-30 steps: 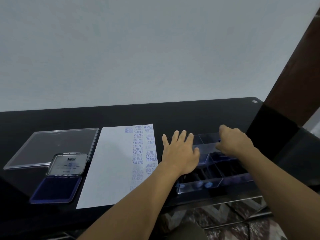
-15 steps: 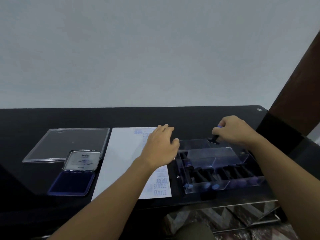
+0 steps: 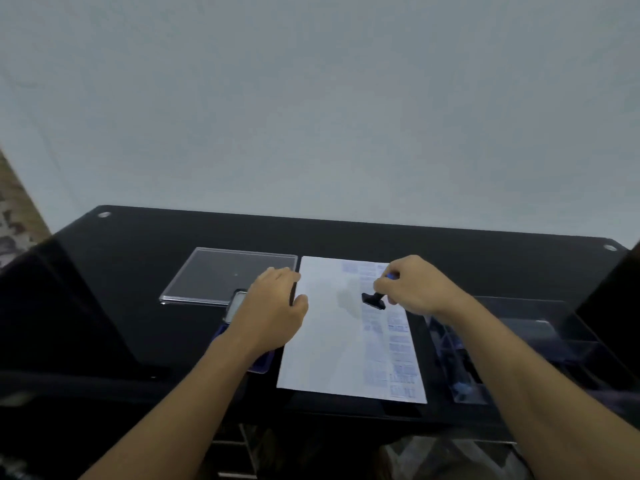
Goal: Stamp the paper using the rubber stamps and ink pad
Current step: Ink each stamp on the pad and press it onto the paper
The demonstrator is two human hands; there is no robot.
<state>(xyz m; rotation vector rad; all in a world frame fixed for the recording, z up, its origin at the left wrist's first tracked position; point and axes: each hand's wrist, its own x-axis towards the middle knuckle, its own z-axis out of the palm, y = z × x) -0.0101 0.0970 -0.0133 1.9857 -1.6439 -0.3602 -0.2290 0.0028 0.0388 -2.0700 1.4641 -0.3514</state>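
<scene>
Here, the white sheet of paper lies flat on the black glass table, with columns of blue stamp impressions down its right margin; blur makes the wording unreadable.

Over the far right part of the paper, the right hand pinches a rubber stamp by its handle between thumb and curled fingers. The stamp is tilted, with its black base toward the middle of the sheet and a blue tip showing at the knuckles. A soft shadow falls on the paper beside the base, and I cannot tell whether the base touches the sheet.

At the paper's left edge, the left hand has loosely bent fingers that hold nothing, and its thumb overlaps the edge.

Just left of the paper, under that hand, sits the open ink pad. Only a corner of its blue pad and a sliver of its silver lid show.

Left of the paper's far corner, a clear flat plastic lid lies on the table.

Right of the paper stands a clear plastic compartment box, partly behind the right forearm. Its nearer divisions hold dark stamps with blue ends, too blurred to count.
</scene>
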